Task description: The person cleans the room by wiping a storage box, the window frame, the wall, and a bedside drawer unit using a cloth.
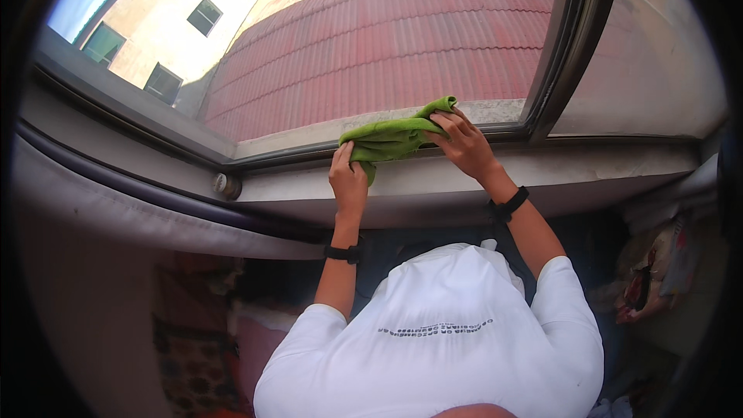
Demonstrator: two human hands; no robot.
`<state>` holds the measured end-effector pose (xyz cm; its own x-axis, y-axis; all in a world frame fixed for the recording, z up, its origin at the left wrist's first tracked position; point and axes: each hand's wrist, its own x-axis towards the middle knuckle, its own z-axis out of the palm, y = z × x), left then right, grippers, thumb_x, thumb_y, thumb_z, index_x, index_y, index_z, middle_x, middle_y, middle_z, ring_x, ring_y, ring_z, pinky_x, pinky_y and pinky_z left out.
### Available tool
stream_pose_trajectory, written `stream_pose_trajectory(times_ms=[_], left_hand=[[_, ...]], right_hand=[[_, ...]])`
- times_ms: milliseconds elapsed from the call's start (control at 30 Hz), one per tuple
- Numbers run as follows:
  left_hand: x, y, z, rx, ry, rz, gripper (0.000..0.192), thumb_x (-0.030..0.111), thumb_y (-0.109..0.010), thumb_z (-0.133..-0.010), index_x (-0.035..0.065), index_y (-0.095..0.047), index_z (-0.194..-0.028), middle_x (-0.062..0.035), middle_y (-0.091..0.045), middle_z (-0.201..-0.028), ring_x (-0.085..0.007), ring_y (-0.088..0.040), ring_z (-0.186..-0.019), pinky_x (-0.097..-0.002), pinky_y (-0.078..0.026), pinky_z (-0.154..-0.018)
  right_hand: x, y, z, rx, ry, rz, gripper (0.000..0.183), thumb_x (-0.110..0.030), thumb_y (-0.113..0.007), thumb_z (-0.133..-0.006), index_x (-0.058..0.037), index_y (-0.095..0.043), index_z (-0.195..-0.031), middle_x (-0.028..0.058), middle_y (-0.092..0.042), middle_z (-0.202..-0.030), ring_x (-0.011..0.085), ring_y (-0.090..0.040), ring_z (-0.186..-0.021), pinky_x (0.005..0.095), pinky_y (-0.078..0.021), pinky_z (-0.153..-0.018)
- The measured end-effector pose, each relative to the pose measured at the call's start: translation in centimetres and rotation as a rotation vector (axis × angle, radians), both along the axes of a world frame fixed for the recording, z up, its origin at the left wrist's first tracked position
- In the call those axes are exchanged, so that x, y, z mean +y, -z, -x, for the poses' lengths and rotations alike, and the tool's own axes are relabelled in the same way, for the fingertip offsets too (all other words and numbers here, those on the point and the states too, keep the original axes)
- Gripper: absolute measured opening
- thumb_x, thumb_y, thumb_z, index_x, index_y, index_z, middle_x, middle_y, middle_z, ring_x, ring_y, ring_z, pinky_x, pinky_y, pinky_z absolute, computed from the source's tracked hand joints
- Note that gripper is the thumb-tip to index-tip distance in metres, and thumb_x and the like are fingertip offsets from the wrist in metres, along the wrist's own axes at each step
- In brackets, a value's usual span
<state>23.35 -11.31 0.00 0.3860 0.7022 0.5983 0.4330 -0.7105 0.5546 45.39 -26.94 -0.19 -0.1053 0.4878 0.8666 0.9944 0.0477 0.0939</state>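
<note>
Stretched between my two hands is a green cloth (389, 138), held over the lower rail of a dark window frame (290, 157). Its left end is gripped by my left hand (348, 177), where a corner of the cloth hangs down over the white sill (418, 180). Slightly higher, my right hand (464, 142) holds the other end, with a rolled fold of cloth standing up by the fingers. Behind the cloth is the window glass (371, 69), and a red corrugated roof (383, 40) shows through it.
A small round metal-and-white object (226, 184) sits at the sill's left end. A dark curtain rod (174, 197) and pale curtain (145, 203) run along the left. To the right are a vertical frame post (572, 52) and plastic bags (656, 267) below the sill.
</note>
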Motion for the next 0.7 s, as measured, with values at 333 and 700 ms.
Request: stream_pose_trajectory(times_ms=[333, 700], left_hand=[[-1.5, -20.4, -12.2, -0.530, 0.298, -0.881, 0.048, -0.015, -0.051, -0.075, 0.0077, -0.066, -0.115, -0.0086, -0.057, -0.131, -0.0298, -0.047, -0.130, -0.0453, -0.039, -0.108], [-8.6, -1.7, -15.0, 0.078, 0.811, -0.552, 0.046, 0.003, -0.064, -0.077, 0.0101, -0.060, -0.123, -0.0019, -0.054, -0.136, -0.0211, -0.042, -0.134, -0.0427, -0.034, -0.110]], right_hand=[[-2.6, -10.4, -2.9, 0.107, 0.314, -0.257, 0.058, -0.003, -0.068, -0.077, -0.0106, -0.054, -0.133, 0.0123, -0.050, -0.111, 0.0300, -0.051, -0.099, 0.0403, -0.0449, -0.084], [-6.4, 1.3, 0.3, 0.536, 0.291, 0.047, 0.070, -0.019, -0.070, -0.080, 0.0140, -0.033, -0.129, 0.0304, -0.043, -0.109, 0.0460, -0.048, -0.097, 0.0475, -0.0428, -0.084]])
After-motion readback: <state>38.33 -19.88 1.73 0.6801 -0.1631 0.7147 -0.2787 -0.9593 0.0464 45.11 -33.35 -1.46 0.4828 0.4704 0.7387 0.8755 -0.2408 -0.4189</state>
